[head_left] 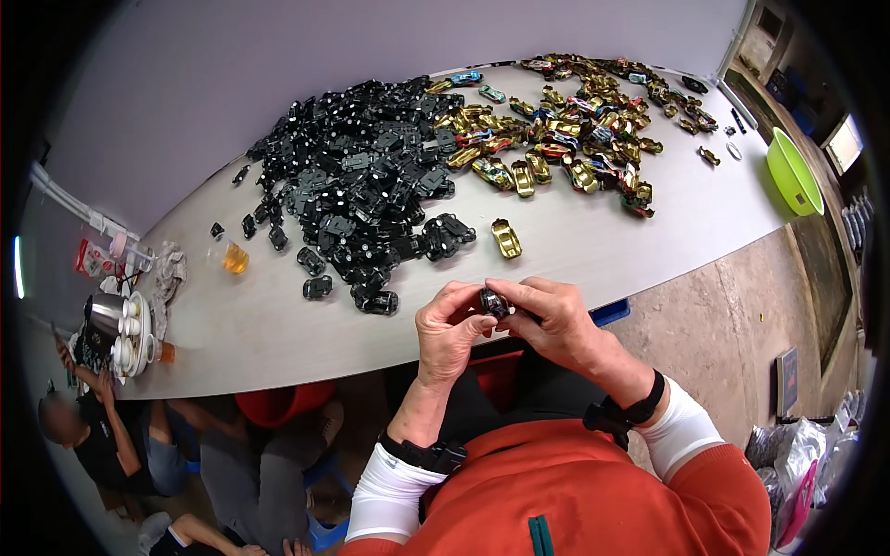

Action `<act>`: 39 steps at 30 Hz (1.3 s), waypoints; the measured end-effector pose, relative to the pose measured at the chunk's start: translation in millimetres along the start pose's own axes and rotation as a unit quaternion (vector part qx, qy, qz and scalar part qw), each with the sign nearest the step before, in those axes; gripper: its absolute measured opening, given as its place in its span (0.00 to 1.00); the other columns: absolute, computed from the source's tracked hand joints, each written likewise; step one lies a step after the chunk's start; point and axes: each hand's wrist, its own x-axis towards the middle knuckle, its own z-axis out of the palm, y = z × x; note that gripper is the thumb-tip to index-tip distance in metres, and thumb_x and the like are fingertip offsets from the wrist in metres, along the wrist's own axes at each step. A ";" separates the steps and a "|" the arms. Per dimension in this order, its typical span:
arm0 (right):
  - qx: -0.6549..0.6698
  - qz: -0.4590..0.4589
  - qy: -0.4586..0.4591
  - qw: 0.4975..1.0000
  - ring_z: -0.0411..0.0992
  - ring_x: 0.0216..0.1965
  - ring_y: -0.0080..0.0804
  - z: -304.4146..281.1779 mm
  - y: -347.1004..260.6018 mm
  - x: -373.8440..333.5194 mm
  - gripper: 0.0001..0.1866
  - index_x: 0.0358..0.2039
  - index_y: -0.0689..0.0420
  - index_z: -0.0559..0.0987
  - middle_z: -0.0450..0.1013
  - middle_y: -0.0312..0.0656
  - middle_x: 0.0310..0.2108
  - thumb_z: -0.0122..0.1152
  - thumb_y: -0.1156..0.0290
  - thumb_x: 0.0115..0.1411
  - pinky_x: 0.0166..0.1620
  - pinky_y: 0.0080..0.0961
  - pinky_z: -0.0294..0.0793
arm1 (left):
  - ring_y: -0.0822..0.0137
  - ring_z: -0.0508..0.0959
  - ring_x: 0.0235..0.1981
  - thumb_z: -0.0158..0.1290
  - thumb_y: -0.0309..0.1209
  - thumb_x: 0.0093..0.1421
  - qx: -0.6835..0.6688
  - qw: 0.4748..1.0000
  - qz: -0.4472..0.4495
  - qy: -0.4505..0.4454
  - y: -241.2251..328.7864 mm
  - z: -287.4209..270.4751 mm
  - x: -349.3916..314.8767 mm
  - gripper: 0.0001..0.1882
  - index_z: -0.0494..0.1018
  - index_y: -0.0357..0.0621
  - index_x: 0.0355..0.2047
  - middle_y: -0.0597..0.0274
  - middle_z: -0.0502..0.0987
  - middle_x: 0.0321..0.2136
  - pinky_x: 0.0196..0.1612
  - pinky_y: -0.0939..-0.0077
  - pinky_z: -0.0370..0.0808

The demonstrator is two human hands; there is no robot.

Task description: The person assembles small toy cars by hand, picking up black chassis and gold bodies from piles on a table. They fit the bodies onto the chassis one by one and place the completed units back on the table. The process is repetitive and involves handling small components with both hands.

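Between my two hands, just over the near edge of the table, is a small black toy car (494,303), mostly covered by fingers. My left hand (447,329) pinches it from the left with thumb and fingertips. From the right, my right hand (561,324) grips it, its index finger stretched along the top. Whether it is a bare chassis or a whole car, I cannot tell. Just beyond my fingers a single gold toy car (506,238) lies on the table. Left of it spreads a large heap of black toy car chassis (357,176).
Gold and coloured toy cars (579,130) pile up at the back right of the pale table (250,324). A green basin (794,173) stands at the right end. Leftward are a cup of amber drink (234,259) and a tray of white cups (139,335). People sit at lower left.
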 end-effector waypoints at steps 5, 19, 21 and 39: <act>-0.012 -0.006 -0.013 1.000 0.73 0.27 0.38 -3.9 -0.8 -0.8 0.27 0.49 0.53 0.71 0.70 0.45 0.26 0.60 0.83 0.45 0.28 0.27 0.73 | 0.74 0.74 0.30 0.60 0.22 0.47 -0.024 1.000 -0.008 -0.005 0.5 1.3 0.3 0.17 0.73 0.34 0.39 0.64 0.71 0.33 0.26 0.84 0.72; 0.015 0.004 -0.004 1.000 0.72 0.26 0.37 -2.6 0.2 -1.6 0.26 0.48 0.55 0.72 0.70 0.45 0.26 0.61 0.83 0.45 0.27 0.26 0.72 | 0.75 0.74 0.29 0.60 0.23 0.48 0.003 1.000 -0.001 -0.030 5.2 3.1 3.0 0.17 0.73 0.33 0.40 0.64 0.71 0.33 0.27 0.85 0.72; 0.041 0.010 0.004 0.999 0.72 0.25 0.37 -3.3 1.9 -1.7 0.27 0.48 0.54 0.72 0.70 0.44 0.25 0.61 0.83 0.45 0.27 0.27 0.72 | 0.75 0.74 0.29 0.59 0.22 0.48 0.002 0.999 -0.004 -0.038 5.8 4.2 4.8 0.17 0.73 0.34 0.39 0.64 0.72 0.33 0.27 0.85 0.73; -0.039 -0.020 -0.031 0.999 0.71 0.25 0.40 -7.9 -3.1 -5.8 0.27 0.49 0.57 0.70 0.70 0.46 0.25 0.59 0.83 0.46 0.28 0.29 0.72 | 0.78 0.70 0.24 0.58 0.24 0.50 -0.027 0.999 -0.024 0.005 -0.3 14.8 -2.9 0.15 0.73 0.33 0.39 0.67 0.69 0.31 0.24 0.88 0.69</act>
